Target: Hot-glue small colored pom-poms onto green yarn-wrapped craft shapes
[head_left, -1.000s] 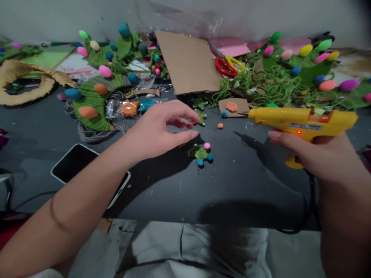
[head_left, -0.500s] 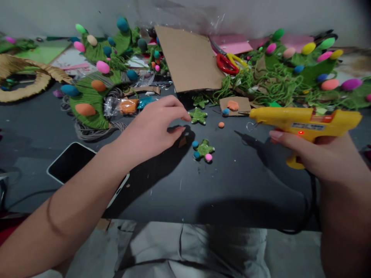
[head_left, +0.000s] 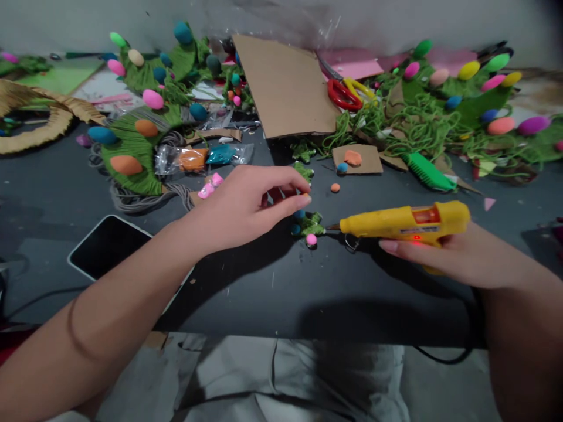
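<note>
Here, green star with 3 coloured balls

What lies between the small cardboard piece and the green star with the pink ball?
In the head view, one loose orange ball lies between the small cardboard piece and the green star, on the dark tabletop.
</note>
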`<state>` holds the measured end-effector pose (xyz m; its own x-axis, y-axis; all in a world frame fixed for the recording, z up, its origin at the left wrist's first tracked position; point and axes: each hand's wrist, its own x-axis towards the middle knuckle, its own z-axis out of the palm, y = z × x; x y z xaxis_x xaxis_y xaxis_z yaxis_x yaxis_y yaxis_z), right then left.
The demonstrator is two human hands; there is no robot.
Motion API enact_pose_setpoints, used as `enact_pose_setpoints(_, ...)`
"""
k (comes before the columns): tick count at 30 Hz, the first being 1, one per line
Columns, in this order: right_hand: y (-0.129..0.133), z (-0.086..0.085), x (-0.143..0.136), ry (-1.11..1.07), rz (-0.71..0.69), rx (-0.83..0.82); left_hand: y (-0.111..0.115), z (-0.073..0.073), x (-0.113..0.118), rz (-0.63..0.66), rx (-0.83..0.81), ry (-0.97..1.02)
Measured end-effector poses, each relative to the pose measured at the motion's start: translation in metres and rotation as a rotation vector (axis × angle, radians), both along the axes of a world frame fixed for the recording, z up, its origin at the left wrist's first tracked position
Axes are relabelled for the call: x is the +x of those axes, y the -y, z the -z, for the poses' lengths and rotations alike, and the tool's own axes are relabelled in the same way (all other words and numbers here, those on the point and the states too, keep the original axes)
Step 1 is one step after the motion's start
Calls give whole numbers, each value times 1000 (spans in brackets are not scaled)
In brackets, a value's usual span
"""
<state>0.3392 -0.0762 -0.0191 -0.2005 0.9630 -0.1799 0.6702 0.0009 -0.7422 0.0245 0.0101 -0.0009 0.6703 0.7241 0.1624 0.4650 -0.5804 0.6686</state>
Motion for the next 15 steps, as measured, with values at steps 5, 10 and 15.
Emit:
enact_pose_setpoints(5,-1,-2,-1,14,-91,-33,2,-3,2,-14,6,-1)
enact_pose_setpoints(10,-1,0,-2,-4,-107,-13,2,-1,2,3,11,26)
enact_pose_setpoints(15,-1,3,-1,-14,-119,11,3,2,3,5,21,38)
